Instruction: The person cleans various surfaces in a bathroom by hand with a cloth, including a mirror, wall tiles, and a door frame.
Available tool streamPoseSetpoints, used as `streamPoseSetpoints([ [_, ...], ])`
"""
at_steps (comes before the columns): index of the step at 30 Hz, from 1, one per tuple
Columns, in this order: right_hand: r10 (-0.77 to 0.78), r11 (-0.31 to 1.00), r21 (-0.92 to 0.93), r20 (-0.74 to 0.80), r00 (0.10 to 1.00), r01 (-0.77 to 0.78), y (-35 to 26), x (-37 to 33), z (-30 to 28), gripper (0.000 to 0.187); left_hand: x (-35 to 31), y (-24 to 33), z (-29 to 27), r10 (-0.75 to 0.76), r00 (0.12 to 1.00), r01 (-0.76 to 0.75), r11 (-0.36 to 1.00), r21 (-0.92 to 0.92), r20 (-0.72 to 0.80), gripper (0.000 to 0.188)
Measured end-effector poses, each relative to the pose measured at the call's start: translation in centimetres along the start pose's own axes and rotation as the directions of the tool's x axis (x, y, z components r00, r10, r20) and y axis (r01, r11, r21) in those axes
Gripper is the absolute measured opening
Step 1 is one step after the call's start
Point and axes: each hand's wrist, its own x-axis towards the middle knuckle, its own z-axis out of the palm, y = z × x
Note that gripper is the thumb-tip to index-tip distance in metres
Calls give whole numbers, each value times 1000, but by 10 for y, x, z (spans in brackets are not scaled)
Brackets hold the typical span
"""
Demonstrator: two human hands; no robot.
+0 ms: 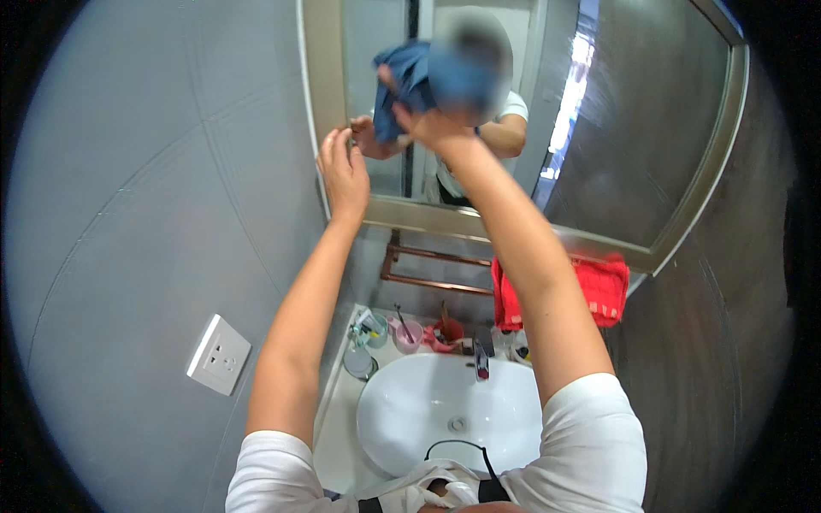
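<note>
My right hand is raised to the mirror, with a crumpled blue cloth held against the glass. The cloth and its reflection run together, so its outline is hard to make out. On the left edge of the mirror's pale gold frame rests my left hand, fingers stretched out and holding nothing. Both arms reach up over the white oval washbasin, where a faucet stands at the back rim.
Below the mirror, a copper-coloured towel rack carries a red towel. Along the counter stand a pink cup, a red cup and a lidded container. A white wall socket sits on the grey left wall.
</note>
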Motion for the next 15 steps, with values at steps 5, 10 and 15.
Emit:
streamPoseSetpoints([
  [5, 350, 883, 173, 379, 857, -437, -29, -111, -27, 41, -28, 5, 15, -155, 988, 154, 988, 18, 20, 39],
  [10, 427, 840, 126, 449, 785, -528, 40, -188, -96, 42, -42, 0, 17, -177, 983, 176, 984, 35, 51, 48],
  [15, 480, 868, -133, 474, 738, -478, 121, -268, -182, 49, -56, 20, 28, -198, 977, 195, 980, 41, 79, 52],
])
